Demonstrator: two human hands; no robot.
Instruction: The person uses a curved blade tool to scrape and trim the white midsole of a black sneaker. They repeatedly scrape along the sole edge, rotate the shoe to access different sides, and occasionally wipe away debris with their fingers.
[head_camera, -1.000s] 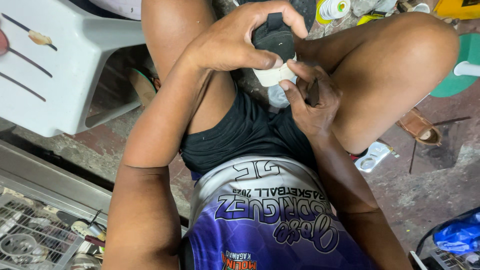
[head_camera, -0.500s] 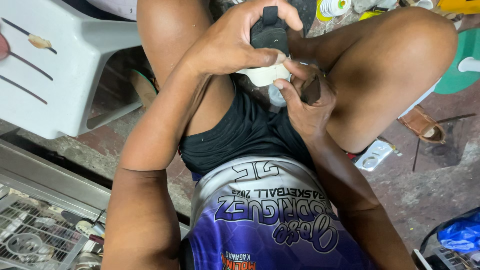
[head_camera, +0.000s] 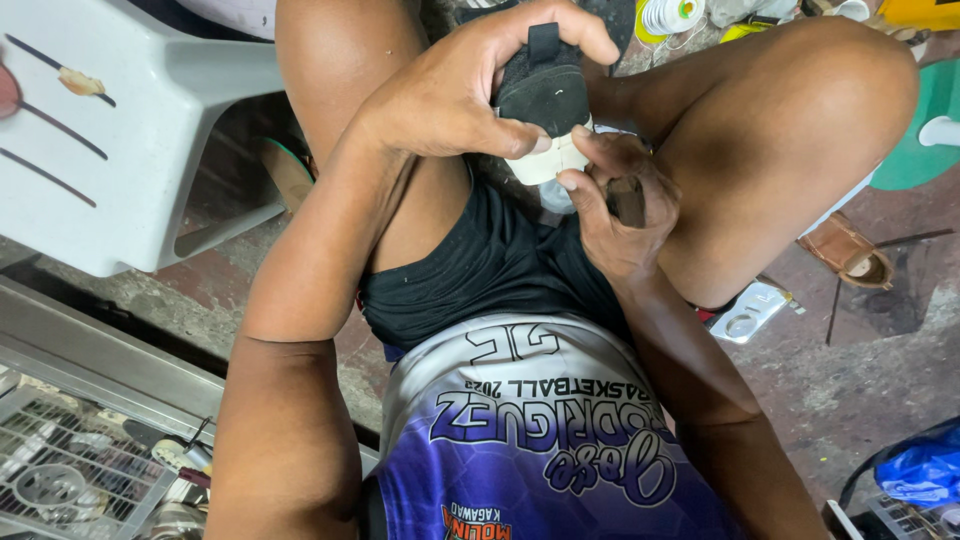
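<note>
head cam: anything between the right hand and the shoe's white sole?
No gap. In the head view the right hand has fingertips touching the white sole of the black shoe; the left hand grips it.

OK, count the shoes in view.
2: a black shoe with a white sole, gripped by the left hand between the knees; a brown one on the floor, right. Others may be hidden.

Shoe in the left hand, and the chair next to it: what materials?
Shoe: black upper looks like matte fabric or suede, going by the dull nap and the stitched pull tab; the whitish sole edge looks like rubber or foam. Left hand grips it; right hand holds a dark tool. Chair: moulded white plastic, smooth with a slight sheen.
</note>
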